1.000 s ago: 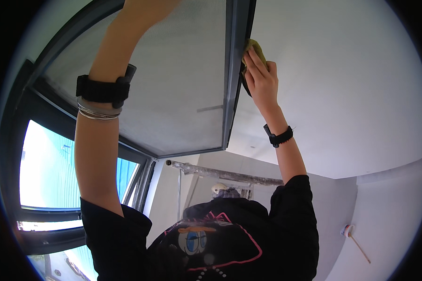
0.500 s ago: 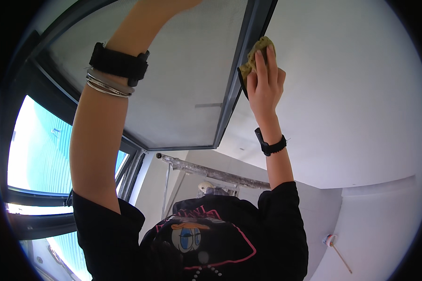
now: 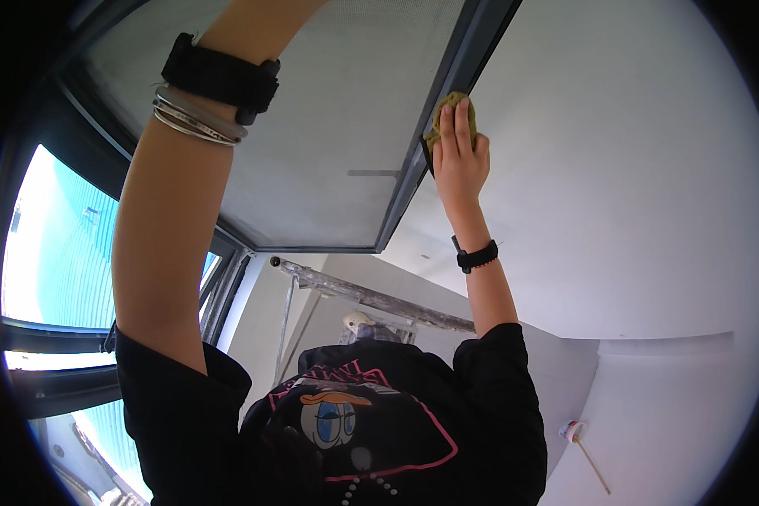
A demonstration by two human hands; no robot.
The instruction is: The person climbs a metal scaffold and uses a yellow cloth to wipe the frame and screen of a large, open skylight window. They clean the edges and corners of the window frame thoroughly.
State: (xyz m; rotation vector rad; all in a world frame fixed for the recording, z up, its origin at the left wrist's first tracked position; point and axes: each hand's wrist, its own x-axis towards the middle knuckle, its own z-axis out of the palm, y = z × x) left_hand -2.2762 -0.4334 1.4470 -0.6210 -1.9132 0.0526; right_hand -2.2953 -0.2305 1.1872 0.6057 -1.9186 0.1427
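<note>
My right hand (image 3: 462, 169) grips a crumpled olive-green cloth (image 3: 455, 99), its fingers pressed over it. The cloth lies against the dark grey edge bar of the open window sash (image 3: 466, 51). My left arm (image 3: 173, 202), with a black strap and bracelets at the wrist, reaches up beside the sash's grey panel (image 3: 312, 110). The left hand itself is cut off by the top of the picture, so its fingers are hidden.
A paint-spattered metal pole (image 3: 371, 297) crosses behind me, with a pale rounded object (image 3: 358, 322) beneath it. Bright window panes (image 3: 59, 244) in dark frames stand at left. A white bucket (image 3: 572, 431) with a stick sits at lower right, below the pale wall (image 3: 616, 169).
My right hand and the cloth have slid down along the sash's edge bar, toward me. The left hand has risen out of the picture. The whole view has shifted slightly.
</note>
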